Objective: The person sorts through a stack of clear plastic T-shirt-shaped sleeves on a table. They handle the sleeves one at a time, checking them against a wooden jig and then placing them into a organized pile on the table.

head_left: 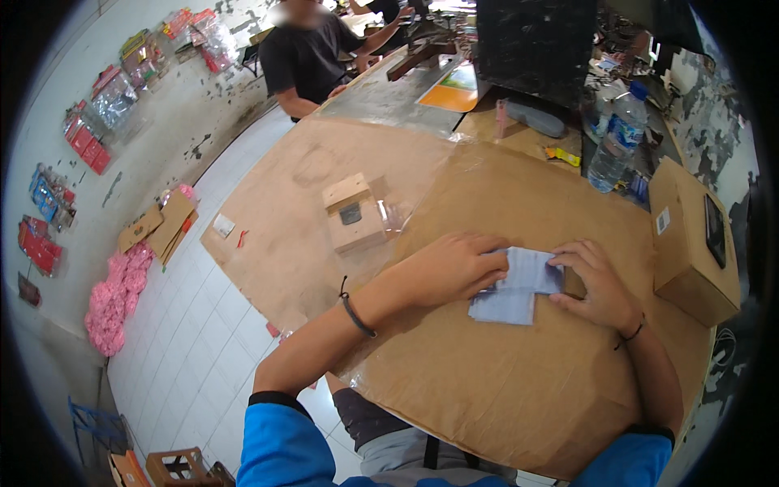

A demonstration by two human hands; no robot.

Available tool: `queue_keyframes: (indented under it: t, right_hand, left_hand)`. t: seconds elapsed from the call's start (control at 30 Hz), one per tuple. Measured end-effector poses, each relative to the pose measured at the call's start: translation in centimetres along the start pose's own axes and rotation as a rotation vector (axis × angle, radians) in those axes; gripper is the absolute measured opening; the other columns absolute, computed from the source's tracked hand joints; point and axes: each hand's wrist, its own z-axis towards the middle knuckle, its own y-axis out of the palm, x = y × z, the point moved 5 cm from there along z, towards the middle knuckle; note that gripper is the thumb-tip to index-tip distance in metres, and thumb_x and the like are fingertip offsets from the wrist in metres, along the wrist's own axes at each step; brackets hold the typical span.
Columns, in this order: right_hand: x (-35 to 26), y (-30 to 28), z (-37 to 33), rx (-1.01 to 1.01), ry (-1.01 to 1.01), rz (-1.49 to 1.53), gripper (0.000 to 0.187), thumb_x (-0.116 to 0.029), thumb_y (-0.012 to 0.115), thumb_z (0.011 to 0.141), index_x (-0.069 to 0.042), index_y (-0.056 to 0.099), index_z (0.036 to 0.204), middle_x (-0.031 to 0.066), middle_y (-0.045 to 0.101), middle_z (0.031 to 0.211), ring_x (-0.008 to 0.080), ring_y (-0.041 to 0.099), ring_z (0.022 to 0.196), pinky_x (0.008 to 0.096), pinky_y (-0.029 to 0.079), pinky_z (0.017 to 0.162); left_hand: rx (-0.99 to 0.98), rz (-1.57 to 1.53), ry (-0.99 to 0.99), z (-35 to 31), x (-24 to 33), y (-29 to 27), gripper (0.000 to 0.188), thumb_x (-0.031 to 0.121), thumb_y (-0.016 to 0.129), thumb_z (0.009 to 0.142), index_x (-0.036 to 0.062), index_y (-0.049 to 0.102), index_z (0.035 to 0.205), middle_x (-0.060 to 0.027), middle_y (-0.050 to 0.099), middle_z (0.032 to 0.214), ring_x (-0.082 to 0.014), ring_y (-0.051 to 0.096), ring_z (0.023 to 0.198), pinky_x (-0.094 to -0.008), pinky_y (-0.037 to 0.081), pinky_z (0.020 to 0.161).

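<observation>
Centre frame: left hand (450,268) flat on folded pale-blue paper (519,288), fingers pressing its left edge. Right hand (596,284) on paper's right side, fingertips on top fold. Paper lies on brown cardboard sheet (503,381) covering table. Small cardboard box (353,213) left of centre, apart from hands. Bigger box (690,239) at right edge. Water bottle (617,142) upper right. Another person (304,53) at top, dark shirt. Pink bags (114,304) on floor, lower left.

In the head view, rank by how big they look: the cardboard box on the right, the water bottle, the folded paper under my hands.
1. cardboard box
2. folded paper and water bottle: alike, bottle farther away, unsure
</observation>
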Motion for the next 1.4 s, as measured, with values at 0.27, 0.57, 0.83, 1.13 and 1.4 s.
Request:
queue_keyframes:
  t: [0.27,0.57,0.83,1.13,1.4]
  right_hand:
    - [0.1,0.0,0.3,-0.017,-0.043,-0.001,0.046,-0.035,0.079,0.086,-0.01,0.066,0.122,0.0099,0.062,0.127,0.031,0.054,0.121,0.0434,0.04,0.107]
    - [-0.1,-0.1,0.2,-0.008,-0.071,-0.026,0.045,-0.037,0.078,0.088,-0.01,0.065,0.121,0.0086,0.062,0.126,0.0297,0.055,0.119,0.0428,0.04,0.107]
    - [-0.1,0.0,0.0,0.009,-0.048,-0.024,0.046,-0.034,0.079,0.086,-0.009,0.066,0.121,0.0096,0.062,0.126,0.031,0.055,0.12,0.043,0.041,0.107]
    - [-0.8,-0.1,0.5,0.011,-0.053,-0.013,0.046,-0.028,0.081,0.082,-0.006,0.066,0.12,0.012,0.062,0.126,0.0325,0.055,0.12,0.0431,0.043,0.106]
    - [-0.2,-1.0,0.3,-0.029,0.056,0.028,0.05,-0.029,0.078,0.087,-0.006,0.061,0.129,0.0136,0.063,0.123,0.03,0.059,0.114,0.0415,0.046,0.103]
  left_hand:
    - [-0.049,-0.056,-0.075,0.0,0.2,-0.4,0.017,0.016,0.063,0.099,0.0024,0.063,0.11,-0.021,0.065,0.126,-0.0403,0.062,0.117,-0.0475,0.05,0.099]
    - [-0.104,-0.035,-0.196,0.2,0.3,-0.8,0.019,0.017,0.057,0.104,0.0022,0.063,0.114,-0.0192,0.069,0.111,-0.0393,0.067,0.104,-0.0459,0.053,0.09]
    - [-0.069,-0.102,-0.368,0.2,1.2,-1.4,0.018,0.016,0.055,0.104,0.0037,0.063,0.115,-0.021,0.072,0.101,-0.0404,0.069,0.094,-0.0485,0.054,0.082]
    - [0.033,-0.114,-0.295,-0.4,0.8,-1.4,0.019,0.023,0.054,0.104,0.0056,0.059,0.109,-0.0218,0.069,0.081,-0.0449,0.066,0.078,-0.055,0.051,0.071]
    - [0.031,-0.124,-0.279,-0.3,0.5,-1.0,0.014,0.018,0.058,0.103,0.006,0.066,0.106,-0.0205,0.068,0.083,-0.0423,0.067,0.078,-0.0503,0.052,0.072]
